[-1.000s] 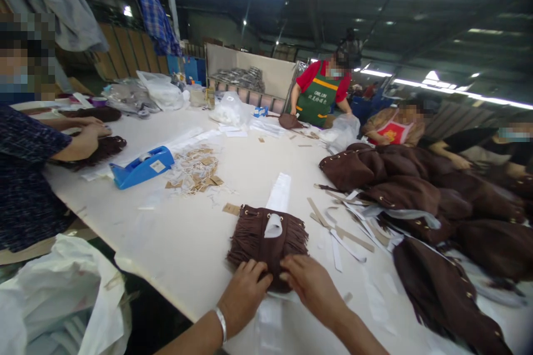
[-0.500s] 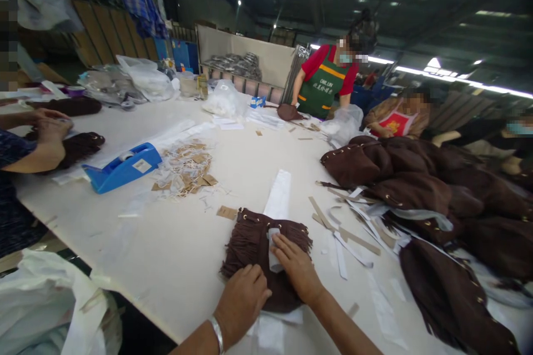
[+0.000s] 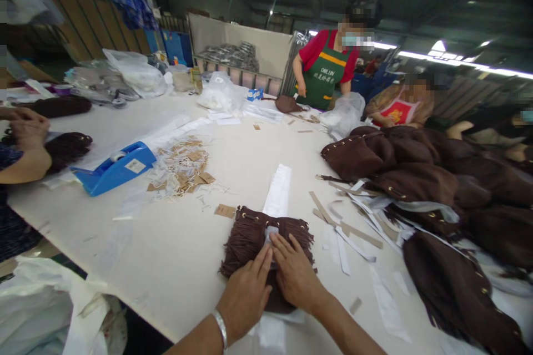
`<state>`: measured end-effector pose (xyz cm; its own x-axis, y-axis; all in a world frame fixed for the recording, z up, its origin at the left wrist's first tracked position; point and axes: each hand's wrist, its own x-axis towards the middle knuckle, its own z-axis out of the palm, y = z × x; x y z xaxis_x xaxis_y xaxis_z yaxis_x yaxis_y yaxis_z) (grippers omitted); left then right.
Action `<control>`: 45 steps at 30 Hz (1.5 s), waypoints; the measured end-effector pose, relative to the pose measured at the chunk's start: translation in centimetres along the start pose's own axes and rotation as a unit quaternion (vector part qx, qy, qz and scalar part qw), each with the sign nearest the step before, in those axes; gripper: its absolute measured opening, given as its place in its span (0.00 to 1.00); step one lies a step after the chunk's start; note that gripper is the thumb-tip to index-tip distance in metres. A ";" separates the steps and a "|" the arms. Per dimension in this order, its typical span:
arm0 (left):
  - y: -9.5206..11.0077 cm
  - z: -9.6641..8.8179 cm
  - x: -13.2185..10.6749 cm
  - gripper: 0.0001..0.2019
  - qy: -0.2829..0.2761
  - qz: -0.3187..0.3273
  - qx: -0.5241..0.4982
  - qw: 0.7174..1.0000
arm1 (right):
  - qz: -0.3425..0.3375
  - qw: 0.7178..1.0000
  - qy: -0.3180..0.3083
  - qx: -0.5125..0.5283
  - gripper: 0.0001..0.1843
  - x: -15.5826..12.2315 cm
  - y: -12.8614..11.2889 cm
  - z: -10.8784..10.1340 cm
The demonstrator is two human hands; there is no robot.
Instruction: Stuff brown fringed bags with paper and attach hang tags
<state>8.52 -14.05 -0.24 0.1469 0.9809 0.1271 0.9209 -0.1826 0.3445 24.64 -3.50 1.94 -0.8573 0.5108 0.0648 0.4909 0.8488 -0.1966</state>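
Palms down, your left hand [image 3: 245, 295] and right hand [image 3: 295, 276] lie open on the brown fringed bag [image 3: 245, 236], flat on the tabletop [image 3: 175, 247] beneath them. It looks soft, light, floppy; grip its eyeleted top edge beyond your hands, not the fringe.

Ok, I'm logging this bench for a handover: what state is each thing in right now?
Fringed brown bag, lying flat on the table.
White slip, on the bag's front.
Left hand, open, flat on the bag.
Right hand, open, pressing the slip.
Blue tape dispenser, resting on the table, untouched.
Paper tags, loose in a heap.
Brown bags, piled at the right.
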 end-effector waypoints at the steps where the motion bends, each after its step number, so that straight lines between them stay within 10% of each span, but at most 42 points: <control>1: 0.0 -0.1 0.1 0.34 -0.009 0.003 0.007 1.000 | 0.005 1.000 0.000 0.010 0.34 0.2 -0.1 -1.0; 5: 0.3 -0.1 0.4 0.28 -0.027 0.001 0.036 0.999 | 0.085 0.987 0.135 0.012 0.27 3.1 -0.5 -4.7; 8: 0.5 -0.1 0.6 0.27 -0.030 0.003 0.043 0.999 | 0.115 0.972 0.201 -0.036 0.28 4.9 0.2 -3.4; 15: 0.3 0.0 1.0 0.26 -0.039 0.018 0.043 0.998 | 0.151 0.977 0.127 -0.080 0.30 3.3 4.6 5.1; 30: 1.0 -0.5 3.0 0.20 -0.014 0.038 0.109 0.993 | 0.157 0.976 0.116 -0.092 0.30 2.6 2.5 3.8; 37: -0.4 -1.3 2.8 0.19 0.009 0.125 0.099 0.987 | 0.058 0.996 0.040 -0.058 0.33 -5.3 -0.8 1.3; 42: -0.6 -1.2 2.5 0.18 0.003 0.116 0.089 0.989 | 0.114 0.985 0.027 -0.126 0.23 -13.6 4.2 2.5; 45: -0.5 -1.2 2.3 0.17 0.006 0.112 0.088 0.990 | 0.178 0.977 0.071 -0.089 0.16 -14.0 5.8 -1.4</control>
<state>8.00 -11.75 1.00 0.3514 0.9162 0.1927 0.9146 -0.3799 0.1385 39.69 -5.49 1.30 -0.6037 0.7806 0.1618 0.7839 0.6182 -0.0582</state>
